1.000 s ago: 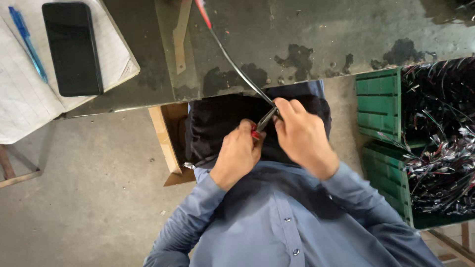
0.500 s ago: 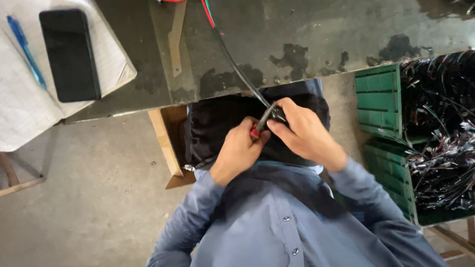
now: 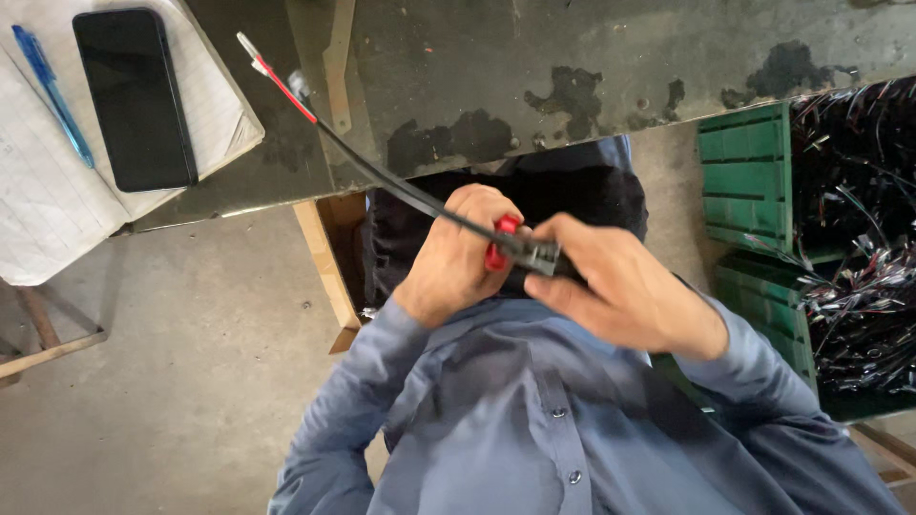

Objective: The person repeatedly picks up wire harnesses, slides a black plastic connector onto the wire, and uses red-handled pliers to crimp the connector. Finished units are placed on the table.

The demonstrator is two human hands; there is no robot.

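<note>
- Below the worn desk edge (image 3: pixel 592 57), your two bare hands meet over your lap, both sleeves a soft blue-grey button shirt.
- Your left hand (image 3: pixel 458 253) is curled into a closed grip around a small tool with red handles (image 3: pixel 498 240); only a glossy red sliver shows between thumb and fingers.
- Your right hand (image 3: pixel 620 286) pinches a small grey connector block (image 3: pixel 542 257) at the fingertips, the grip closed tight on it, just touching the red tool.
- From that block a thin black sheathed cable (image 3: pixel 401 186) runs straight up and left across the desk edge, ending in a bared red wire and a pale metal-tipped wire (image 3: pixel 272 67) that fan apart.
- The desk top is dark, scuffed and blotched, with paint worn off in patches; a pale flat strip (image 3: pixel 337 57) lies on it.
- At upper left, a black slab phone (image 3: pixel 134 95) rests on an open lined notebook (image 3: pixel 38 200), with a blue pen (image 3: pixel 52 95) beside it.
- To your right, two green ribbed plastic crates (image 3: pixel 744 181) hold tangled bundles of black and red wire.
- A dark cloth bundle (image 3: pixel 592 191) sits behind your hands, beside a wooden frame (image 3: pixel 320 257), over a rough concrete floor (image 3: pixel 172 381).
</note>
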